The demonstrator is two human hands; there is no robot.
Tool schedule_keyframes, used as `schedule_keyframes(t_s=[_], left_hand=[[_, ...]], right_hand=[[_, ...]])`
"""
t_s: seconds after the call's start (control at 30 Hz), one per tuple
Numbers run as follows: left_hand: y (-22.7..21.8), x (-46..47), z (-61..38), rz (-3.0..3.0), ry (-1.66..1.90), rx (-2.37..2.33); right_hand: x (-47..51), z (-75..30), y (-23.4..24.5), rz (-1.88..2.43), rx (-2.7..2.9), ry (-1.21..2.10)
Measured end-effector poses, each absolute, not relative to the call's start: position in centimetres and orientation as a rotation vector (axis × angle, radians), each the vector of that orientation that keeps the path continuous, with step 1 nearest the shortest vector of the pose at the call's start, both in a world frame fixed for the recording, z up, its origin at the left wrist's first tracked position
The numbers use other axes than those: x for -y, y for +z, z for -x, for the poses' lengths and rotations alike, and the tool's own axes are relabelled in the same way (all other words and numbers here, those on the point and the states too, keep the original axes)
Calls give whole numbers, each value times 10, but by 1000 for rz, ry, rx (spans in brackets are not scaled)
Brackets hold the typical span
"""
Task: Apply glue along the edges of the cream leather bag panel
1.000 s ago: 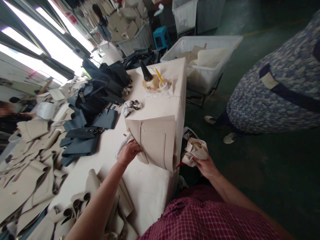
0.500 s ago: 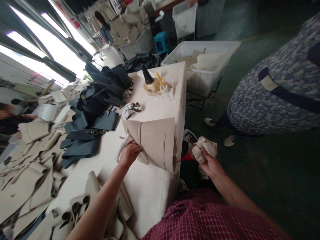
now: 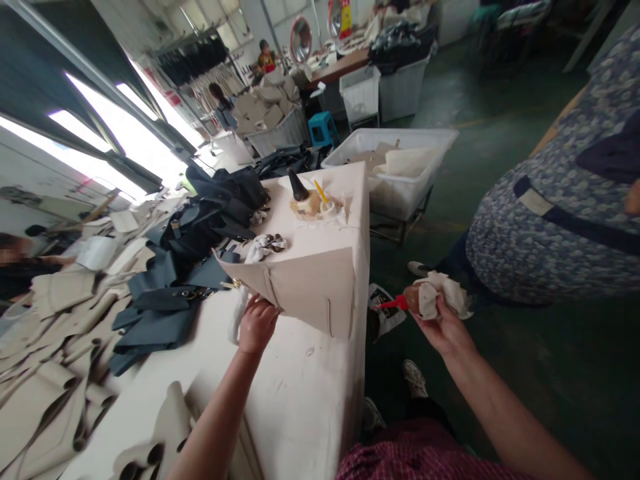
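Observation:
A cream leather handbag body lies tilted on the white-covered work table, with a small gold fitting at its left corner. My left hand grips its lower edge. My right hand is off the table's right side, holding a crumpled white cloth. A red-tipped tool sticks out of that cloth, and its far end is hidden in the folds. A white strip hangs beside my left hand.
Further along the table stand a dark cone-tipped object on a tan base and a crumpled rag. Navy leather bags and cream leather pieces are heaped left. A white bin stands behind; a person in a floral smock stands right.
The view has swung upward and shows more of the room. The bag has tipped, its top corner now pointing left. My right hand has moved right with the cloth, and the red tip shows more.

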State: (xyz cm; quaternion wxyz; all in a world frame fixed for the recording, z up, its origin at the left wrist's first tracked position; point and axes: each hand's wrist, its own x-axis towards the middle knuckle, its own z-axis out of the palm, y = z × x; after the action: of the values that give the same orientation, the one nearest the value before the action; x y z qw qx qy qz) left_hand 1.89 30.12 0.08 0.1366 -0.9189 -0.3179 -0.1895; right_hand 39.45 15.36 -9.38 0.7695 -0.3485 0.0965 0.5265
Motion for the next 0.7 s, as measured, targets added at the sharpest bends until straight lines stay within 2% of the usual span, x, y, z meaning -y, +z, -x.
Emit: schedule_keyframes(t_s=[0.2, 0.47, 0.7], left_hand=[[-51, -260, 0, 2666, -537, 1125], [-54, -248, 14, 2619, -561, 1221], [-66, -233, 26, 2662, -521, 1705]], right_hand=[[-156, -385, -105, 763, -168, 1144], [-152, -354, -125, 867, -123, 1162], [-153, -333, -134, 917, -63, 1210]])
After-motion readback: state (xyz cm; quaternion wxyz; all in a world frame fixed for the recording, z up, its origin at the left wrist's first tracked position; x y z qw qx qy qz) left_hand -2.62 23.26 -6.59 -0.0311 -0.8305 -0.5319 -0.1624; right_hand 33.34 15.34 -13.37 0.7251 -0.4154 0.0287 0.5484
